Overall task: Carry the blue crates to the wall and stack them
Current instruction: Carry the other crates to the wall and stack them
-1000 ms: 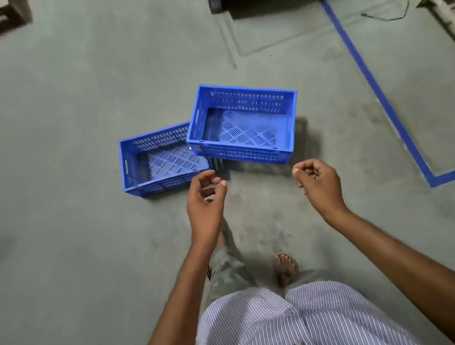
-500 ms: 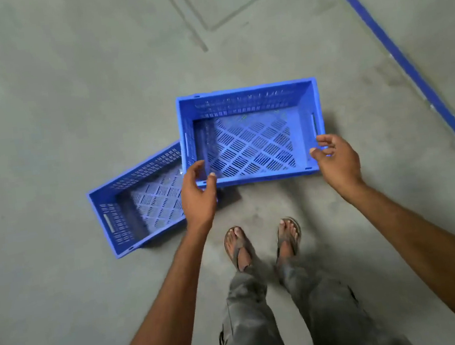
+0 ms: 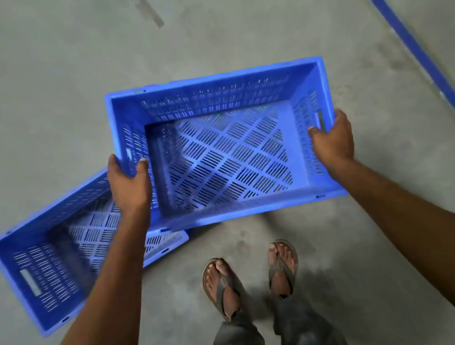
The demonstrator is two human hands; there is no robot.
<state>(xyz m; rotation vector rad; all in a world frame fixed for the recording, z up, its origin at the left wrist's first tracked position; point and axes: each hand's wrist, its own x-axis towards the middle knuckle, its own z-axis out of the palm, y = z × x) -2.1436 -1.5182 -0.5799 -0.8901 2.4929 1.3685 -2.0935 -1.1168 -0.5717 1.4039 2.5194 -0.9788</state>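
Centre frame: rectangular bright blue plastic crate, base slotted in a diagonal diamond lattice, walls in vertical slits. Lower left: second blue plastic crate, same pattern. Concrete floor mottled grey; blue painted stripe upper right. Strapped sandals brown, trousers dark grey.

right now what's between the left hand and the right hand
In the head view, the blue crate they hold: the left hand grips its left wall, the right hand its right wall. The crate is empty.

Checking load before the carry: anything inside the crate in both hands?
Held crate: only its bare slotted floor shows inside, plus thumbs of left hand and right hand over the end walls. It hides part of the second crate.
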